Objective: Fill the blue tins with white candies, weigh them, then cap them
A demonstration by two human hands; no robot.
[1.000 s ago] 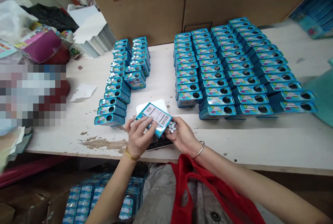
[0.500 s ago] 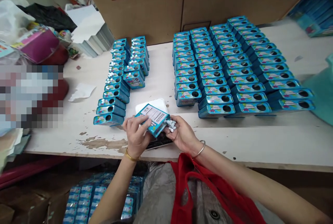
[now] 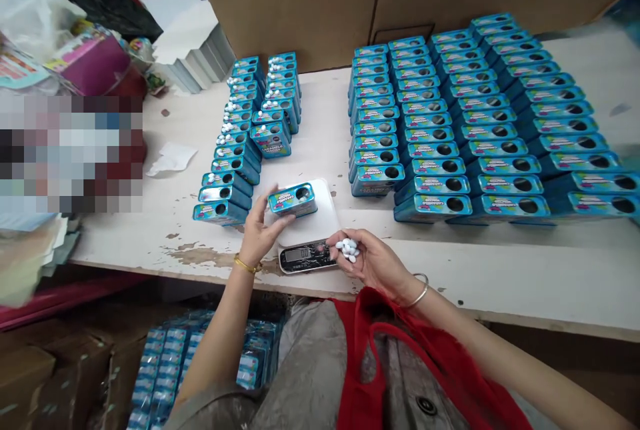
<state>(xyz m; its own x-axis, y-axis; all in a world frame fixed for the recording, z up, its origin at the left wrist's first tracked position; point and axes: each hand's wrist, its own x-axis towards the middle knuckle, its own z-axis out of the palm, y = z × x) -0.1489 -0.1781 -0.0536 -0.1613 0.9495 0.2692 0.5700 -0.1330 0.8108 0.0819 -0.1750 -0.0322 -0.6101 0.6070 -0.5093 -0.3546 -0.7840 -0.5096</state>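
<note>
Head view: right hand point(image 3: 374, 265) curled narrow, fingers and thumb closed around a small cluster of pale blue-white oval candies point(image 3: 347, 250), just past the front corner of the scale. Left hand point(image 3: 257, 231) open and spread, no firm grip, fingertips point(image 3: 281, 219) at the lower edge of a teal rectangular metal tin point(image 3: 293, 200). Tin has a round hole in its printed face and sits on the platform of a white digital scale point(image 3: 320, 217), whose black display panel point(image 3: 303, 257) faces the person; reading too small to make out. Gold bangle point(image 3: 245, 265) on left wrist, thin silver bangle point(image 3: 419, 290) on right. Scale stands on a white-painted table point(image 3: 540, 270) with worn brown patches. Left of the scale, double columns of matching teal tins point(image 3: 225, 197), pale candies showing at many holes. To the right, a large block of teal tins point(image 3: 500, 170) in tight rows. Cardboard boxes point(image 3: 310, 10) stand behind the table. Red bag point(image 3: 385, 363) hangs below the front edge.
</note>
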